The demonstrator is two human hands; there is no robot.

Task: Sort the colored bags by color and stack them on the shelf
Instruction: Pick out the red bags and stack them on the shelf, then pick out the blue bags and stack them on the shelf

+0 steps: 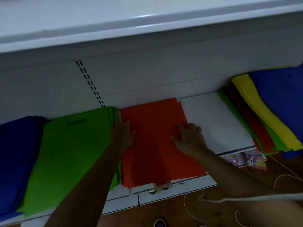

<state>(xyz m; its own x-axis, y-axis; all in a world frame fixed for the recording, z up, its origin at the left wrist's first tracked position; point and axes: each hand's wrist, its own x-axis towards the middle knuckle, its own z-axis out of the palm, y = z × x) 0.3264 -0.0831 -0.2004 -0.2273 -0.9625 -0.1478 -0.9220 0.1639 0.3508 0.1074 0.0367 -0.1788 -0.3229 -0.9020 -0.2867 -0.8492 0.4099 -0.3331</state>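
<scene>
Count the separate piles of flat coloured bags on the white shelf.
4: blue pile far left, green pile beside it, red pile under both hands, mixed unsorted pile far right. More may lie out of frame.

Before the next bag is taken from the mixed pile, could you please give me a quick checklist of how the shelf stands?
1. Red stack holds one colour only: ok.
2. Red stack squared: not ok, lower bags jut out at the front edge.
3. Left hand and right hand free of bags: ok, both lie flat on the red stack.
4. Green stack apart from red: cannot tell, edges meet under the left hand.
5. Mixed pile sorted: not ok.
6. Bare shelf free for another colour: ok.
</scene>
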